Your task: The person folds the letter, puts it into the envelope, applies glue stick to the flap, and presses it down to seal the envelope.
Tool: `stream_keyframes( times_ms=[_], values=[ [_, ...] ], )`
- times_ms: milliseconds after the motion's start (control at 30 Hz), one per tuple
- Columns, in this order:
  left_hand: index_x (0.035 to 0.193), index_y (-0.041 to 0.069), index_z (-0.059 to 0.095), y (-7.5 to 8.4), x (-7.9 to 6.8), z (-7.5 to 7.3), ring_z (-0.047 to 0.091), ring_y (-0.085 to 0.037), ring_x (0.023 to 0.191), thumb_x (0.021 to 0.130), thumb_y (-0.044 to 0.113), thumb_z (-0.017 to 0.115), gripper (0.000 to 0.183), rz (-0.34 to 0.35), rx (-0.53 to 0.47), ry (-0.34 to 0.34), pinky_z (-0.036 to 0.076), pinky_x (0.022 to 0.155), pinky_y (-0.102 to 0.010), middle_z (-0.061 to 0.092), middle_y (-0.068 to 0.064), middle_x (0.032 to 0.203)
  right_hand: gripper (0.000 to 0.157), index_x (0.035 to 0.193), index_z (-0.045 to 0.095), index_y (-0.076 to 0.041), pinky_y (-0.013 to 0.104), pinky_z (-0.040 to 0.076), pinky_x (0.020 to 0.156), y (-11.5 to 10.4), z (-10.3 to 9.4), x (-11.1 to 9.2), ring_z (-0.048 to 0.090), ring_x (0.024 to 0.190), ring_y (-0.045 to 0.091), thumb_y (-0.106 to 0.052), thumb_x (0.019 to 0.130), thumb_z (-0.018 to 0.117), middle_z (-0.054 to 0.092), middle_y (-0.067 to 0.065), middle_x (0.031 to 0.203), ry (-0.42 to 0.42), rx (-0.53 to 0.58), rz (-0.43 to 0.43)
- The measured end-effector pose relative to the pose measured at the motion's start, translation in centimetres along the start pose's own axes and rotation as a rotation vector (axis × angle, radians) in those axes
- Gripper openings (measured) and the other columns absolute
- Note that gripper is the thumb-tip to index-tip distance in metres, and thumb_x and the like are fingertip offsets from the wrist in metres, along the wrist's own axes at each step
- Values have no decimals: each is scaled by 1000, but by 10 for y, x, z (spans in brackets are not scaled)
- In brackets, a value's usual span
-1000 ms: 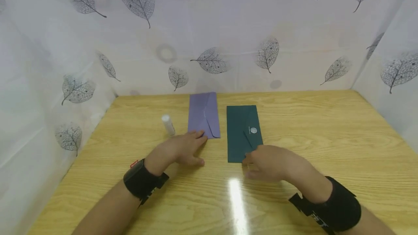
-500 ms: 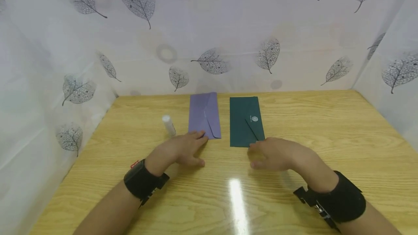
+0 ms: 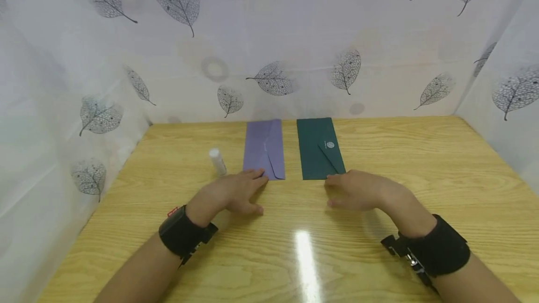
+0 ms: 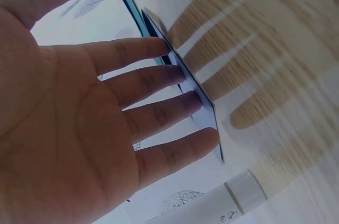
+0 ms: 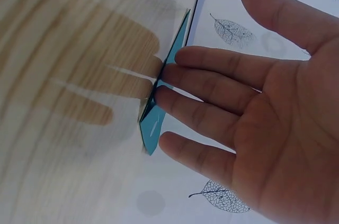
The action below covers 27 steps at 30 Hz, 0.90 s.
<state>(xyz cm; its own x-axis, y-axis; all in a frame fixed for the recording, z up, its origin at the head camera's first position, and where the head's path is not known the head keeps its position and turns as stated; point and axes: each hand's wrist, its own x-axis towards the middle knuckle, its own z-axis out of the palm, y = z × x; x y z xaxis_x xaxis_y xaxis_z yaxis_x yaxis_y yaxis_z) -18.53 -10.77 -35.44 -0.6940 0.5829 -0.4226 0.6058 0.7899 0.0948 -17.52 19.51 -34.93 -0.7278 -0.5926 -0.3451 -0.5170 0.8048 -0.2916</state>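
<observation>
A purple envelope [image 3: 262, 146] lies flat near the table's back edge, its flap side up. The fingertips of my left hand [image 3: 233, 195] rest on its near edge; in the left wrist view that hand's fingers are straight and spread. To the right lies a dark green envelope [image 3: 316, 148] with a small round white emblem on its flap, a gap between the two. My right hand [image 3: 358, 191] touches the green envelope's near right corner with its fingertips. The right wrist view shows that hand's fingers extended, nothing gripped.
A white capped tube [image 3: 217, 162] stands left of the purple envelope, close to my left hand. The wooden table [image 3: 421, 167] ends at the back and sides against a white curtain [image 3: 303, 27] printed with grey leaves.
My right hand has slid the green envelope away from me and slightly right, until its near edge lines up with the purple one's. My left hand has stayed in place.
</observation>
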Motion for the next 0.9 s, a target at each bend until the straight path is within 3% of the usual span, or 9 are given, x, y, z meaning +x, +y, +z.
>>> stream_keyframes(
  times_ms=[733, 833, 900],
  values=[
    [144, 7, 26, -5, 3, 6, 18, -30, 136, 88, 46, 55, 74, 29, -15, 62, 20, 110, -42, 17, -14, 151, 54, 132, 47, -6, 49, 37, 99, 2, 5, 3, 44, 120, 33, -40, 90, 54, 41, 18, 139, 42, 20, -41],
    [143, 5, 28, -6, 3, 5, 20, -31, 135, 89, 45, 54, 72, 56, -23, 100, 21, 109, -43, 19, -16, 150, 52, 131, 48, -6, 47, 38, 99, 4, 7, 5, 45, 119, 31, -38, 91, 54, 44, 16, 137, 84, 42, -70],
    [143, 5, 28, -8, 3, 3, 21, -31, 134, 90, 45, 52, 71, 73, -26, 161, 21, 109, -43, 20, -16, 150, 51, 132, 48, -7, 47, 40, 97, 6, 5, 4, 48, 117, 29, -37, 92, 53, 48, 14, 135, 148, 60, -87]
  ],
)
